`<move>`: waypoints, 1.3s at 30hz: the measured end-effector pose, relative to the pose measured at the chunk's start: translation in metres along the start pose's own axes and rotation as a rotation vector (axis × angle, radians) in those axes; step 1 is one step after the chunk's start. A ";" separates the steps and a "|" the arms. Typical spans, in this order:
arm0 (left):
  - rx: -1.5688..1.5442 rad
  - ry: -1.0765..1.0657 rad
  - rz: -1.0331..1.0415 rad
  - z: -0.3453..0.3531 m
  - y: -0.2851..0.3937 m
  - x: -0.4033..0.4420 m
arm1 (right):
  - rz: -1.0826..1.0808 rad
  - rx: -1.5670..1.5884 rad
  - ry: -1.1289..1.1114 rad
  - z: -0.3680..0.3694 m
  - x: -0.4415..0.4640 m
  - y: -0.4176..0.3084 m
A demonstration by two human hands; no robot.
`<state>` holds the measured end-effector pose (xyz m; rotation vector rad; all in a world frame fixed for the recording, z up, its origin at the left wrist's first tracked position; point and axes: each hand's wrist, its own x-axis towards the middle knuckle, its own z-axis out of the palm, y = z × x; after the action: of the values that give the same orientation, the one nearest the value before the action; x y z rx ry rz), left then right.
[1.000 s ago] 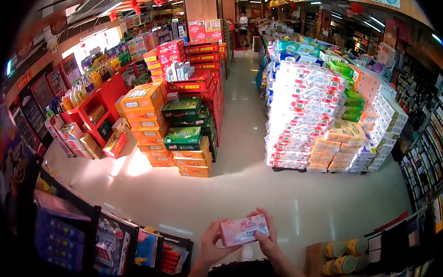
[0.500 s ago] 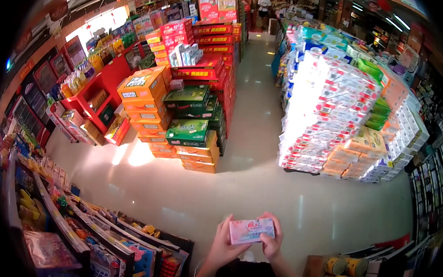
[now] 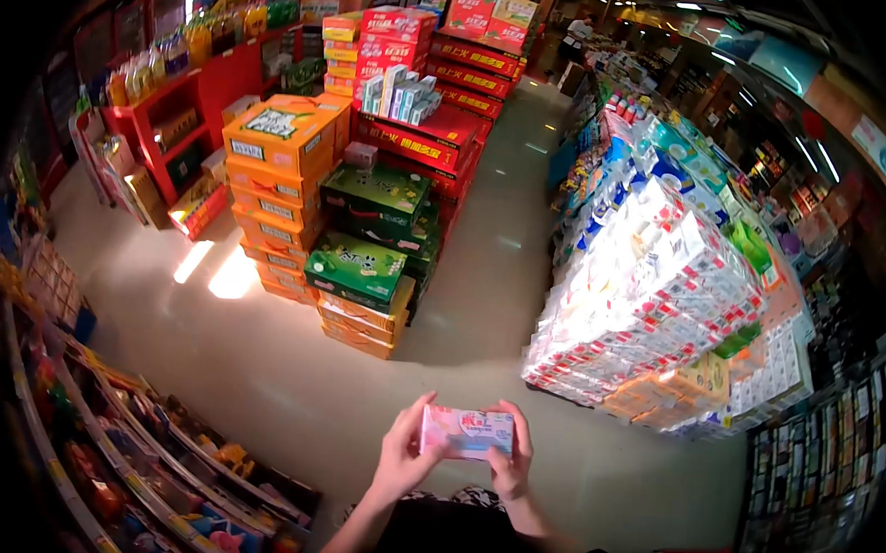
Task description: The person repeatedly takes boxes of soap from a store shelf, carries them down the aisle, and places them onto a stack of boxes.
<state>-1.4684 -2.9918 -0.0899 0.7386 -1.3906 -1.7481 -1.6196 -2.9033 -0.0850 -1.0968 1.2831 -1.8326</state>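
Both hands hold a small pink-and-blue printed box-shaped pack [image 3: 466,440] in front of my body, its lettered face turned up towards me. My left hand [image 3: 403,451] wraps the left end, thumb along the lower edge. Around the right end close the fingers of my right hand [image 3: 514,456], its thumb lying near the lower right corner. What is inside the pack does not show. Patterned cloth or footwear peeks out below my wrists.
Ahead stand stacks of orange cartons [image 3: 276,173], green cartons [image 3: 355,267] and red cartons [image 3: 420,145]. Wrapped tissue packs [image 3: 642,297] pile up on the right, across an aisle floor [image 3: 475,238]. Shelves [image 3: 143,451] curve along the lower left. A person [image 3: 579,33] is far back.
My view has tilted and swung, so the carton stacks and tissue pile sit differently. The pack appears further left and a little higher, held by both hands throughout.
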 end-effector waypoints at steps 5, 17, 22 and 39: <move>-0.011 0.090 0.059 -0.023 -0.017 0.034 | 0.026 -0.061 -0.094 0.015 0.042 0.018; -0.108 0.079 -0.095 -0.016 -0.014 0.161 | 0.147 0.150 -0.078 -0.012 0.163 0.067; 0.031 0.184 -0.081 -0.002 -0.024 0.240 | 0.117 0.173 -0.160 -0.044 0.251 0.112; -0.127 0.139 -0.072 0.036 -0.041 0.434 | 0.420 0.201 -0.063 -0.112 0.398 0.148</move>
<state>-1.7391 -3.3345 -0.1119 0.8322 -1.1618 -1.7867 -1.8923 -3.2440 -0.1375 -0.7077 1.1588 -1.5565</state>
